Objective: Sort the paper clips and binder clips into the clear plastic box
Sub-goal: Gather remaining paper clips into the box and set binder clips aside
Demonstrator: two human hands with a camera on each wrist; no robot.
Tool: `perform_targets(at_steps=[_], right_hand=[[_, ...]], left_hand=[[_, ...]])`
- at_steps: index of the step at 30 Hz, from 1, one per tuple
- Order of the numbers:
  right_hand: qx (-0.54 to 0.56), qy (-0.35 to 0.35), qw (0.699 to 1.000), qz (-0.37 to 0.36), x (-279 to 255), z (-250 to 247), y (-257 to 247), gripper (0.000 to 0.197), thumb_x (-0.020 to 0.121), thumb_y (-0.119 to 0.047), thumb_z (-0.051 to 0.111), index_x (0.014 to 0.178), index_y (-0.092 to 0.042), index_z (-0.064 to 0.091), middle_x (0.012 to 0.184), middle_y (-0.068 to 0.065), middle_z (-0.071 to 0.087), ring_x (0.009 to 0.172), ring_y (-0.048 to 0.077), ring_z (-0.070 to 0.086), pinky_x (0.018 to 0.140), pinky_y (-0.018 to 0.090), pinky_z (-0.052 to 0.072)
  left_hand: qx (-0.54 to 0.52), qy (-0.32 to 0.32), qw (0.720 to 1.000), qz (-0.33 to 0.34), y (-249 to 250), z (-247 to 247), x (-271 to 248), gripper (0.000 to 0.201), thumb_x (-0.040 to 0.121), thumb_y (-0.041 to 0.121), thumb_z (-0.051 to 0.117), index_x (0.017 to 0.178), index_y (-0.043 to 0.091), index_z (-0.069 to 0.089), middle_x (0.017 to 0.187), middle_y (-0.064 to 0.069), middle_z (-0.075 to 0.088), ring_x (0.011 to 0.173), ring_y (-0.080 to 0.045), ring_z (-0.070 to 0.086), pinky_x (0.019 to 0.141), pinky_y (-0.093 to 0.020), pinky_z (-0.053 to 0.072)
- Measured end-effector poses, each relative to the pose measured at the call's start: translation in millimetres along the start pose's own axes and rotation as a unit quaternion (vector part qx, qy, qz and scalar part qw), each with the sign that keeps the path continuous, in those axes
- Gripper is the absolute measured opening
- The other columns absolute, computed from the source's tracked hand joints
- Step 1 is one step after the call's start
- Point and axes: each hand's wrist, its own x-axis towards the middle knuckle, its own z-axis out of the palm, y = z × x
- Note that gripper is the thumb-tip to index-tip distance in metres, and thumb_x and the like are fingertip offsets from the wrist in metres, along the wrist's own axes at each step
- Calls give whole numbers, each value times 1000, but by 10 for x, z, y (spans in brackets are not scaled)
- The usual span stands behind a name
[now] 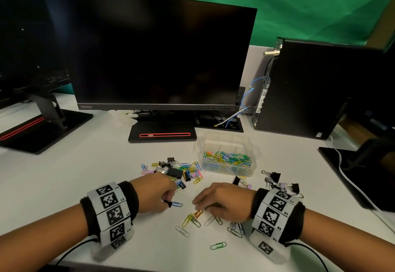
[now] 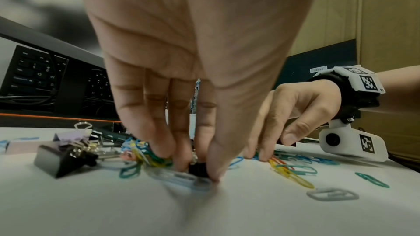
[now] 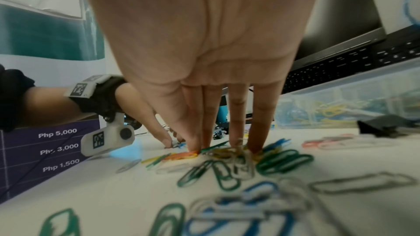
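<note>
The clear plastic box [image 1: 254, 166] stands right of centre, its near compartment full of coloured paper clips; the right wrist view shows the box [image 3: 341, 96] behind my fingers. My left hand [image 1: 166, 201] pinches a small black binder clip [image 2: 197, 168] against the table, a blue paper clip [image 1: 177, 204] touching it. My right hand [image 1: 199, 206] rests its straight fingertips [image 3: 255, 145] on a bunch of loose paper clips [image 1: 194, 218]. A mixed pile of binder and paper clips [image 1: 179, 171] lies beyond the left hand. More binder clips [image 1: 277, 182] lie right of the box.
A dark monitor [image 1: 149, 58] on its stand base [image 1: 162, 135] fills the back. A black computer tower [image 1: 310, 90] stands at the back right, and another monitor base [image 1: 42, 130] at the left. A single green paper clip [image 1: 218, 245] lies near the front edge.
</note>
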Motion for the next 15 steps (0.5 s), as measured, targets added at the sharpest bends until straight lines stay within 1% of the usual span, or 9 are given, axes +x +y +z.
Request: perform_targets(at_steps=[2,4,5,6,8,9,12,13,15], right_hand=[[8,2,1000,12,-69,-14,42,35,91,-7,48,122,-13,63,136,-5,54,121,13,49,96,11,28],[16,5,1000,16,-116,-37,51,33,91,-8,49,120,-13,64,134,-4,55,118,14,52,89,8,27],[13,8,1000,15,-124,-46,37,33,91,-9,49,121,-12,63,134,-3,55,118,14,52,89,7,27],[6,12,1000,12,-120,-49,17,34,91,-8,49,123,-12,62,135,-2,54,120,15,50,93,8,27],[-2,24,1000,-1,-68,-41,-54,40,90,-7,48,129,-13,56,139,0,50,125,19,46,107,19,28],[-1,27,1000,-11,-33,-28,-99,43,89,-4,48,131,-12,54,141,2,48,127,22,44,110,26,29],[-17,4,998,-57,90,50,-191,48,84,2,50,132,-3,50,142,12,47,125,33,46,108,36,32],[-26,-6,998,-61,112,75,-202,48,84,2,49,132,-2,50,142,12,46,125,34,45,108,37,32],[-31,-21,998,-41,112,92,-208,48,87,1,47,135,-4,47,147,7,42,130,30,39,111,33,26]], left_hand=[[4,-7,1000,-6,-29,-18,-10,3,82,23,55,81,23,58,79,14,50,76,-6,44,60,-13,32],[5,-10,1000,-12,-44,-24,-21,7,82,24,55,85,20,61,79,13,51,75,-6,44,56,-8,27],[1,-13,1000,-15,-50,-14,-18,6,82,24,56,84,21,60,79,13,51,74,-6,44,56,-7,27],[-6,-14,1000,-14,-38,-15,-21,2,82,24,56,81,23,58,78,12,52,71,-6,44,56,-7,28],[-26,-11,1000,-12,-2,-9,-18,10,81,24,58,74,27,51,74,13,53,62,-1,44,56,-8,30],[-34,-9,999,-11,17,-12,-11,11,80,24,59,73,27,51,73,12,53,59,2,43,56,-8,30],[-48,4,999,-8,72,-61,-22,4,79,25,61,81,21,60,75,12,56,58,5,42,57,-11,31],[-51,10,999,-6,75,-78,-28,5,79,25,61,82,21,60,75,13,56,58,5,42,58,-12,31],[-57,22,998,-5,60,-116,-53,5,79,25,61,82,22,59,73,13,54,58,6,42,58,-11,31]])
